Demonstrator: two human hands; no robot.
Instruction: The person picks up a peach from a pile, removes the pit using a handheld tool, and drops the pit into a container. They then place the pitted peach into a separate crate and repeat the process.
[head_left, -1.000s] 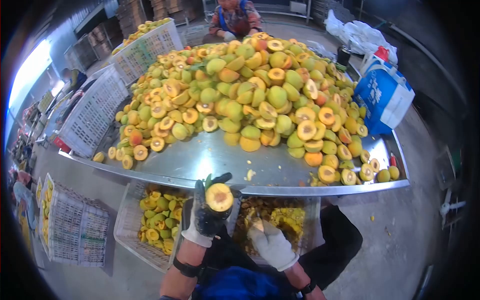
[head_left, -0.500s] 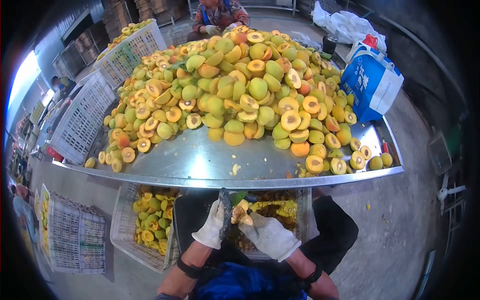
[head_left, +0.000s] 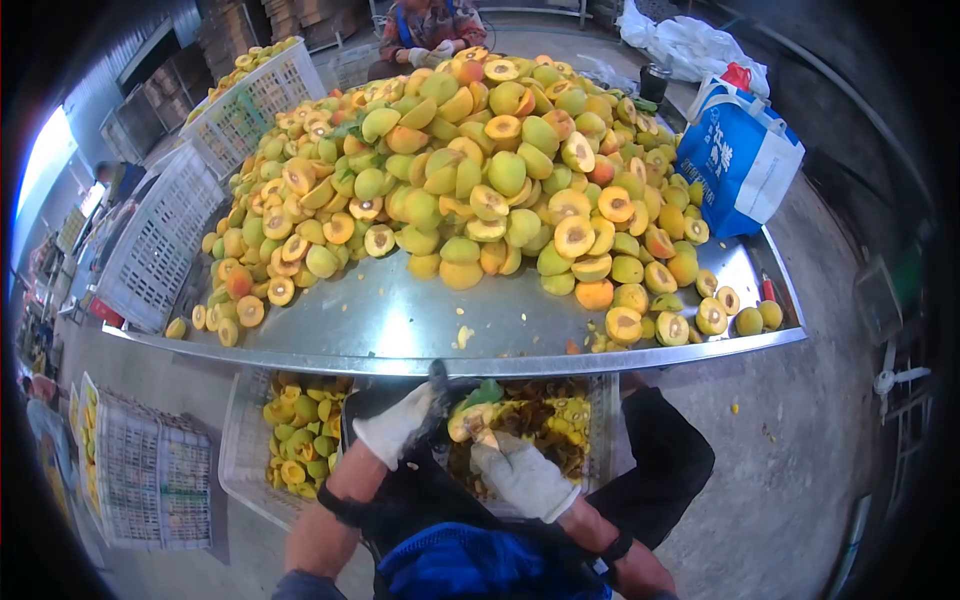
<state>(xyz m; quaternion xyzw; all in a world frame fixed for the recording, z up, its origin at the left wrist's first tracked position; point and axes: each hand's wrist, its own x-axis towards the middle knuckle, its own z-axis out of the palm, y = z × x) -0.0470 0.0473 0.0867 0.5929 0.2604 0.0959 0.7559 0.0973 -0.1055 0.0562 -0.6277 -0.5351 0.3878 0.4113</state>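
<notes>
My right hand (head_left: 527, 478), in a white glove, is closed with its fingertips at a yellow-orange peach piece (head_left: 468, 422). A green leaf (head_left: 487, 392) shows just beyond that piece. My left hand (head_left: 402, 415), gloved in white with dark fingers, is to the left of the peach piece and apart from it. Its fingers are blurred, and I cannot see whether anything is in them. In front of both hands, halved peaches (head_left: 460, 190) lie in a big heap on a metal table (head_left: 350, 320).
Below the table edge are a crate of peach pieces (head_left: 300, 430) on the left and a crate of wet scraps (head_left: 560, 425). White crates (head_left: 160, 240) line the table's left side. A blue-and-white bag (head_left: 740, 160) stands at the right. Another person (head_left: 432, 30) sits across the heap.
My left hand has moved left, away from the peach piece and my right hand. My right hand has shifted slightly left and down. The view has tilted a little.
</notes>
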